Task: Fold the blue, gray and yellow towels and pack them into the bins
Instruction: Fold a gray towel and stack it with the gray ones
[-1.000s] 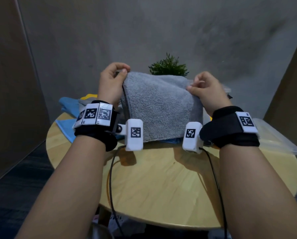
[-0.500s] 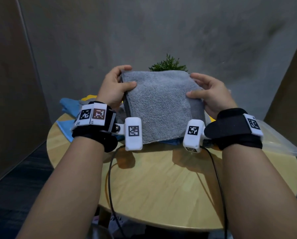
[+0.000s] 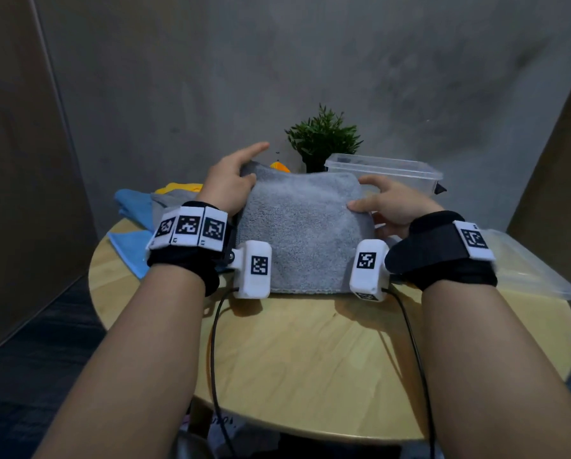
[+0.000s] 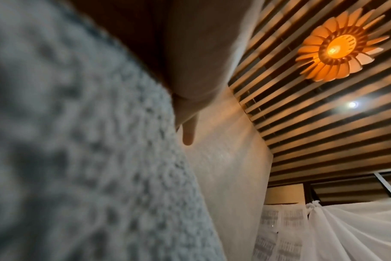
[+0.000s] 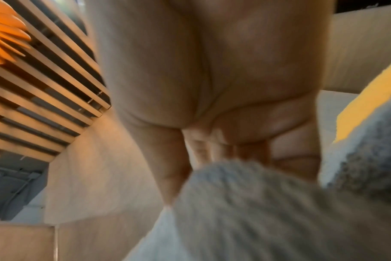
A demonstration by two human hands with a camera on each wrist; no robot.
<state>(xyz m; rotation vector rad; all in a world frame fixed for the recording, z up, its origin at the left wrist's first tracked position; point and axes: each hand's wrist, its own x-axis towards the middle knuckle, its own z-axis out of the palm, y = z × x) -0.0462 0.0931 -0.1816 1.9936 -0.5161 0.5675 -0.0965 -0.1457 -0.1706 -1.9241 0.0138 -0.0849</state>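
Gray towel now lower, folded, nearly on surface. Left hand and right hand grip its sides (index fingers loose). Bin next.

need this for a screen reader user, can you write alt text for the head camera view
Two hands hold a folded gray towel by its sides over a round wooden table, left hand at its far left corner, right hand on its right edge. Behind lie blue and yellow towels, a clear bin and a small plant.
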